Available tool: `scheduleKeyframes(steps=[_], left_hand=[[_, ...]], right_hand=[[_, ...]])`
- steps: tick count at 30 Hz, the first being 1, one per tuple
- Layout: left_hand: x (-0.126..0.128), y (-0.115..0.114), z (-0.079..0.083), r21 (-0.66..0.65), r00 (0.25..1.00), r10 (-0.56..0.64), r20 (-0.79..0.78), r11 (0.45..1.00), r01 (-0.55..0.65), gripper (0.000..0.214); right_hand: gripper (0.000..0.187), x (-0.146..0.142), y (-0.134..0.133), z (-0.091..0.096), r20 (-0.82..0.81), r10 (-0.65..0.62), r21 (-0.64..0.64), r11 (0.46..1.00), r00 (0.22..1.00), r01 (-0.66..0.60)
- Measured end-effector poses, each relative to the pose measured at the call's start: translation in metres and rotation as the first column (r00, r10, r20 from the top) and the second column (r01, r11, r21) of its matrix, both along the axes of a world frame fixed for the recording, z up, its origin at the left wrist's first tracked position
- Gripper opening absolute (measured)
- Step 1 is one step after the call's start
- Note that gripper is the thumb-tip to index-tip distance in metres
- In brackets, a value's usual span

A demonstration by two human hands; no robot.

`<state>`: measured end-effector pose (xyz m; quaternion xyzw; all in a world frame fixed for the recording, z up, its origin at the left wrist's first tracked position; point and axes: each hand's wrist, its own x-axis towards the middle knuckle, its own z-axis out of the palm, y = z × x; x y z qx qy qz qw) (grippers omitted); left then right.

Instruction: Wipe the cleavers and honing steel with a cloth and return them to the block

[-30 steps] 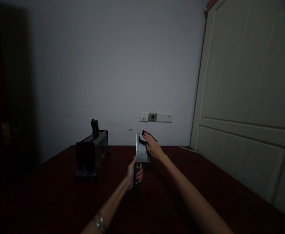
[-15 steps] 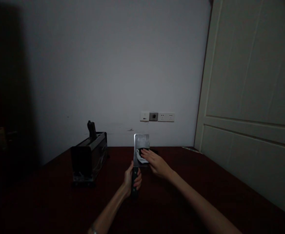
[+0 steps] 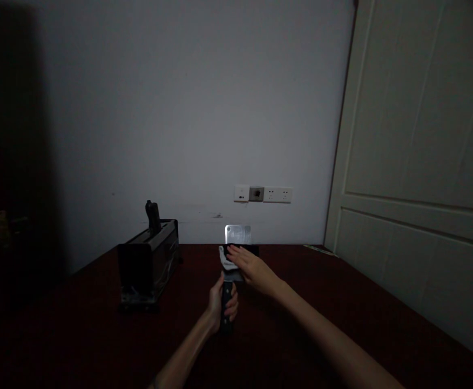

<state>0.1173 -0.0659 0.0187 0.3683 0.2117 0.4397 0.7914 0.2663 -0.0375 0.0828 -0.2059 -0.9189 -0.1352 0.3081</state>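
A cleaver (image 3: 238,234) with a broad shiny blade and a dark riveted handle stands roughly upright in front of me, blade up. My left hand (image 3: 219,307) is wrapped round its handle. Against the lower part of the blade my right hand (image 3: 249,266) presses a black and white cloth (image 3: 227,261), its fingers laid over it. The cloth spans the blade from edge to edge and hides its middle; the top of the blade shows above.
On the left of the dark red table (image 3: 277,335) stands a black knife block (image 3: 149,265) with dark handles sticking up. Wall sockets (image 3: 263,194) sit behind the table. A pale panelled door (image 3: 418,227) is at the right, with a thin strip (image 3: 321,250) lying near it.
My right hand and the cloth have slid left across the blade, covering its left edge. The cleaver and my left hand have shifted slightly right and down.
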Motion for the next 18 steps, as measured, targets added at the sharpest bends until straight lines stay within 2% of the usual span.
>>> scheduleKeyframes(steps=[3,5,8,13,15,18], left_hand=[[0.000,0.001,-0.001,0.009,1.000,0.011,-0.013,1.000,-0.011,0.063],[0.000,0.001,-0.002,0.030,1.000,0.017,-0.017,0.999,-0.016,0.061],[0.002,0.000,-0.003,0.063,1.000,0.014,-0.027,0.998,-0.012,0.061],[0.007,-0.003,-0.004,0.063,0.998,0.011,-0.057,0.998,-0.007,0.061],[0.008,-0.005,-0.004,0.049,0.998,0.026,-0.059,0.999,-0.023,0.061],[0.009,-0.007,-0.002,0.020,0.997,0.050,-0.054,0.999,-0.049,0.062]], right_hand=[[0.060,-0.004,-0.019,-0.007,0.086,0.045,-0.040,0.998,0.995,-0.042],[0.060,-0.005,-0.020,-0.001,0.107,0.061,-0.046,0.997,0.992,-0.056],[0.061,-0.004,-0.004,0.018,0.074,0.054,-0.019,0.998,0.996,-0.053],[0.062,-0.006,0.033,0.052,-0.039,-0.043,0.043,0.998,0.998,0.045],[0.061,-0.009,0.040,0.056,-0.080,-0.070,0.064,0.995,0.994,0.075],[0.060,-0.014,0.039,0.048,-0.122,-0.080,0.077,0.993,0.989,0.090]])
